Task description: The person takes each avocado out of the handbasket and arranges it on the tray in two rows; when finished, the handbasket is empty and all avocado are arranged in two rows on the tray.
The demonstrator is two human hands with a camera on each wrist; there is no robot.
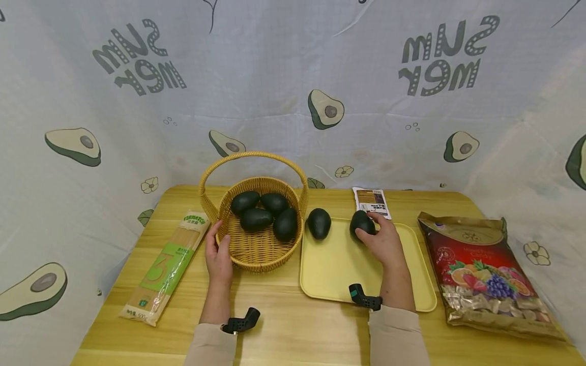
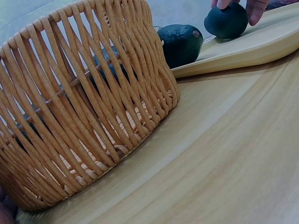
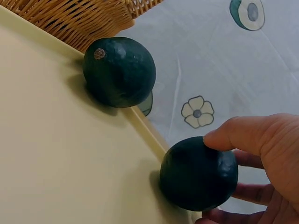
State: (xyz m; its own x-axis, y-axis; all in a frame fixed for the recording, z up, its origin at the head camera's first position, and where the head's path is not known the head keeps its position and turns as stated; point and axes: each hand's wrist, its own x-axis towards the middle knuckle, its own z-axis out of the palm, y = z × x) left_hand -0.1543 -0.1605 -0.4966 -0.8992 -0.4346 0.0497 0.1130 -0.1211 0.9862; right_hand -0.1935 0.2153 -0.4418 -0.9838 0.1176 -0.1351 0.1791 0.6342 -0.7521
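A wicker basket with a tall handle holds several dark green avocados. My left hand holds the basket's left side, thumb at the rim and fingers along the outer wall. In the left wrist view the basket wall covers most of that hand. A loose avocado lies at the back left corner of the yellow tray, close to the basket. My right hand grips another avocado over the tray's back edge, thumb on one side and fingers on the other.
Left of the basket lies a pack of noodles. A large red candy bag lies right of the tray. Behind the tray is a small white and brown packet. A printed curtain hangs at the table's back edge.
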